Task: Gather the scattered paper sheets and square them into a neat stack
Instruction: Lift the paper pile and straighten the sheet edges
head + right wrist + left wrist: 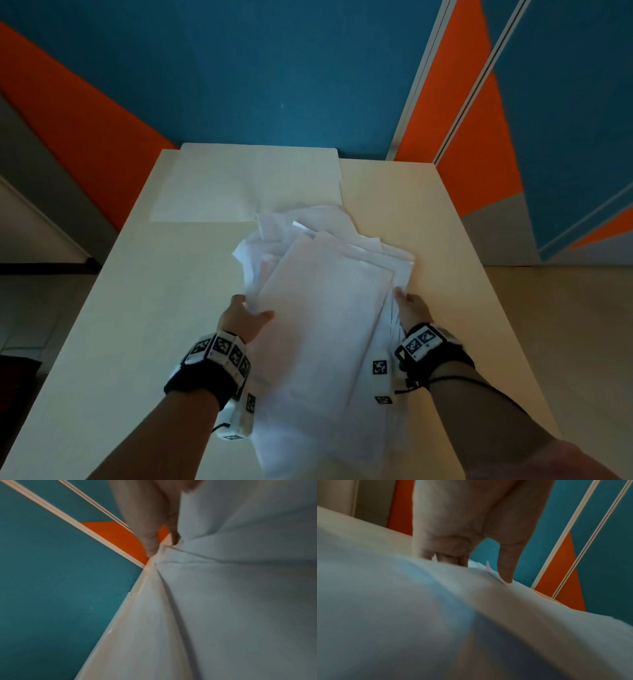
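Note:
A loose, fanned pile of white paper sheets (325,301) lies in the middle of the pale table (144,325), its corners sticking out at different angles. My left hand (245,320) grips the pile's left edge, thumb on top and fingers tucked underneath. My right hand (409,306) holds the right edge the same way. In the left wrist view the sheets (436,615) bulge up under the left hand (471,555). In the right wrist view the paper (231,595) creases where the right hand (161,543) pinches it.
Two flat white sheets (246,185) lie side by side at the table's far end, touching the pile's far corners. Behind the table stands a blue and orange wall (274,68). Bare table surface shows to the left and right of the pile.

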The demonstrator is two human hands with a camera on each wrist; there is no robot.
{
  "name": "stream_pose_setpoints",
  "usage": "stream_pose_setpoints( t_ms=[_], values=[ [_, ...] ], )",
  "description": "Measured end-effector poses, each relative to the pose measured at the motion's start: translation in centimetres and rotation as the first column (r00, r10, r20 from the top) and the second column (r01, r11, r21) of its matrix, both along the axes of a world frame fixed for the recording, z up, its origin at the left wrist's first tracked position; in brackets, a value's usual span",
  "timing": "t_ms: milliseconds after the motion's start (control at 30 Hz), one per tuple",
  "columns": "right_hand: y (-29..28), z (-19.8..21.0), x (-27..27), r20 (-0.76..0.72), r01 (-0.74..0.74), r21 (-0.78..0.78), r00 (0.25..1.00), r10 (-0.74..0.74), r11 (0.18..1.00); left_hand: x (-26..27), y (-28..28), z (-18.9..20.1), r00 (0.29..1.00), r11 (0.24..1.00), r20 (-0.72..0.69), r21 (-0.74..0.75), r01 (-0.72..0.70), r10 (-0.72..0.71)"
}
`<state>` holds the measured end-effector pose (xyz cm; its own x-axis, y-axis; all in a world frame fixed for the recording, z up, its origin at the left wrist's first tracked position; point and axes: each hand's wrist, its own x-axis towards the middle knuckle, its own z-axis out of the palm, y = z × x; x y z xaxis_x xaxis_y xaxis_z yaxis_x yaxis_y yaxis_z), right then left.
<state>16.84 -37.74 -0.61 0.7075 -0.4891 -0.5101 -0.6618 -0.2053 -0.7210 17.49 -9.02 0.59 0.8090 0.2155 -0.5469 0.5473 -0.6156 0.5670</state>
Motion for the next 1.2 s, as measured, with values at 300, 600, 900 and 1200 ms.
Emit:
stream_pose_setpoints(
  t_ms=[300,600,900,1200],
  values=[
    [1.3,-0.1,0.7,-0.051,-0.267,-0.128,0.964,0.263,0.955,0.5,1.2,0.1,0.992,0.989,-0.066,-0.099,0.105,-0.112],
    [-0.4,1.1,5.8,-0.177,-0.144,-0.25,0.979,0.101,0.957,3.1,1.3,-0.1,0.986,0.973,-0.06,-0.164,-0.16,0.153],
    [0.5,-0.1,7.7,0.038,-0.145,-0.237,0.987,0.158,0.961,6.7,0.5,0.0,0.966,0.952,-0.053,-0.163,-0.258,0.252],
    [-0.1,-1.1,8.6,0.087,-0.211,-0.41,0.959,0.268,0.887,7.5,1.1,0.0,0.894,0.877,0.04,-0.22,-0.427,0.445]
  ],
)
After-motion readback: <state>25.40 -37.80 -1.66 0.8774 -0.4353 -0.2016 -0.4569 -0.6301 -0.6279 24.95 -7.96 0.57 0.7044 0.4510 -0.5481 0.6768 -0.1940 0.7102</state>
